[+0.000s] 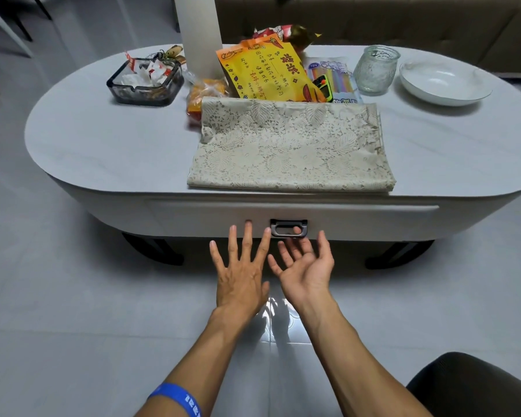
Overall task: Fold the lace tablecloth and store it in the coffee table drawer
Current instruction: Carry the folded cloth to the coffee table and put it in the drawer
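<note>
The beige lace tablecloth (pixel 289 149) lies folded into a rectangle on the oval white coffee table (pixel 103 145), at its near edge. Below it the drawer (pixel 193 218) is closed, with a black handle (pixel 288 228) at its middle. My left hand (pixel 241 272) is flat, palm down, fingers spread, its fingertips at the drawer front left of the handle. My right hand (pixel 304 266) is palm up, fingers curled up just under the handle; one fingertip shows inside the handle's opening. Neither hand holds anything.
Behind the cloth stand an orange snack bag (pixel 265 70), a pack of coloured straws (pixel 334 76), a glass jar (pixel 375 69), a white bowl (pixel 442 82) and a dark ashtray (pixel 146 81) with wrappers. A white post (pixel 197 34) rises at the back. A dark stool (pixel 475 386) sits bottom right.
</note>
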A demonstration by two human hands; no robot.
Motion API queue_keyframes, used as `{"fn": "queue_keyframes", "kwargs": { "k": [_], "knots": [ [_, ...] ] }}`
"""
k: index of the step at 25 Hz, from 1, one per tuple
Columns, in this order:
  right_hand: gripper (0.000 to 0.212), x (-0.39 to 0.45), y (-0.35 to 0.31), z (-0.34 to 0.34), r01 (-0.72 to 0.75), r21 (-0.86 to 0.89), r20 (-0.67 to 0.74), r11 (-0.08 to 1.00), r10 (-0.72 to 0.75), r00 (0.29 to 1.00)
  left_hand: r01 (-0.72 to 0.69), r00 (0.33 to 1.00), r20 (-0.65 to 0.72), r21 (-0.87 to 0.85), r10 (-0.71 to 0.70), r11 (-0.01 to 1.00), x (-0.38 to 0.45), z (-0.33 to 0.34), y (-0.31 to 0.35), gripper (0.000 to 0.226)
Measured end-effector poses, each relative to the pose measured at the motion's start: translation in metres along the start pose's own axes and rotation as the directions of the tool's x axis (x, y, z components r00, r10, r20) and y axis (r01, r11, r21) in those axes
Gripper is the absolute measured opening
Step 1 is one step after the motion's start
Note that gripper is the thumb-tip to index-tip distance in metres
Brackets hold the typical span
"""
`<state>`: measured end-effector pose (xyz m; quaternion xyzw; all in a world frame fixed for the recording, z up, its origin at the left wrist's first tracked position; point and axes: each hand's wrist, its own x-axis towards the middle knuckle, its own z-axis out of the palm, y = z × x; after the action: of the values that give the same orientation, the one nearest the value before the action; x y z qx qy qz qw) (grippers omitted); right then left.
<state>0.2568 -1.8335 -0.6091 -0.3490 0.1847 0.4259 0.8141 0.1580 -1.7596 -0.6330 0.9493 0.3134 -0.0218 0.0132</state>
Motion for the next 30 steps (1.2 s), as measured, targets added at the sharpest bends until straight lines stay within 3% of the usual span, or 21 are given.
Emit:
{"fn": "queue_keyframes", "kwargs": {
  "k": [2,7,11,14,15,16,17,18,19,20,21,23,24,26,28,30],
  "knots": [
    [0.053,-0.001,-0.002,0.001,-0.013,0.022,0.035,1.0,0.012,0.999,-0.001,1.0,-0.001,0.004,0.001,1.0,-0.001,-0.001,0.002,0.12],
    [0.063,-0.003,-0.012,0.006,-0.046,-0.066,0.018,0.997,0.047,0.999,0.0,0.995,-0.103,-0.021,-0.002,1.0,-0.001,-0.013,0.006,0.113],
    [0.063,-0.018,-0.007,0.01,-0.069,-0.232,-0.129,0.97,0.039,0.991,0.013,0.96,-0.276,-0.133,-0.049,0.991,-0.013,-0.026,0.012,0.104],
    [0.067,-0.046,0.002,0.0,-0.091,-0.383,-0.236,0.919,-0.002,0.972,-0.028,0.891,-0.45,-0.191,-0.062,0.981,-0.028,-0.03,0.014,0.091],
    [0.069,-0.059,0.001,-0.001,-0.084,-0.526,-0.264,0.846,-0.069,0.962,-0.059,0.875,-0.484,-0.172,-0.032,0.983,-0.03,-0.035,0.018,0.085],
    [0.067,-0.07,-0.002,-0.002,-0.046,-0.748,-0.237,0.662,-0.201,0.95,-0.088,0.868,-0.497,-0.143,0.006,0.986,-0.029,-0.042,0.02,0.078],
    [0.063,-0.08,-0.007,-0.001,0.049,-0.939,-0.103,0.339,-0.417,0.903,-0.103,0.875,-0.484,-0.12,0.033,0.987,-0.027,-0.048,0.021,0.07],
    [0.055,-0.087,-0.013,0.0,0.151,-0.984,0.18,-0.098,-0.588,0.789,-0.096,0.893,-0.449,-0.111,0.037,0.989,-0.023,-0.055,0.021,0.066],
    [0.044,-0.089,-0.019,0.0,0.223,-0.865,0.478,-0.449,-0.602,0.64,-0.079,0.916,-0.401,-0.11,0.029,0.991,-0.021,-0.06,0.021,0.064],
    [0.041,-0.09,-0.025,0.003,0.249,-0.718,0.658,-0.65,-0.518,0.546,-0.064,0.935,-0.354,-0.107,0.022,0.992,-0.021,-0.065,0.02,0.064],
    [0.053,-0.091,-0.032,0.006,0.225,-0.605,0.722,-0.764,-0.407,0.56,-0.059,0.948,-0.318,-0.096,0.026,0.994,-0.023,-0.069,0.019,0.064],
    [0.078,-0.089,-0.044,0.014,0.146,-0.524,0.627,-0.839,-0.264,0.733,-0.088,0.957,-0.279,-0.039,0.073,0.995,-0.028,-0.077,0.014,0.068],
    [0.081,-0.089,-0.046,0.014,0.131,-0.511,0.583,-0.85,-0.231,0.779,-0.122,0.957,-0.263,0.016,0.122,0.992,-0.03,-0.081,0.011,0.071],
    [0.08,-0.095,-0.045,0.009,0.148,-0.52,0.567,-0.841,-0.211,0.797,-0.257,0.952,-0.15,0.095,0.269,0.962,-0.028,-0.094,0.004,0.073],
    [0.075,-0.105,-0.039,0.005,0.212,-0.537,0.577,-0.817,-0.171,0.799,-0.386,0.921,0.045,-0.021,0.386,0.922,-0.024,-0.105,-0.002,0.066],
    [0.064,-0.108,-0.038,0.002,0.244,-0.537,0.56,-0.807,-0.124,0.819,-0.381,0.893,0.186,-0.169,0.409,0.909,-0.021,-0.109,0.0,0.051]
  ]
}}
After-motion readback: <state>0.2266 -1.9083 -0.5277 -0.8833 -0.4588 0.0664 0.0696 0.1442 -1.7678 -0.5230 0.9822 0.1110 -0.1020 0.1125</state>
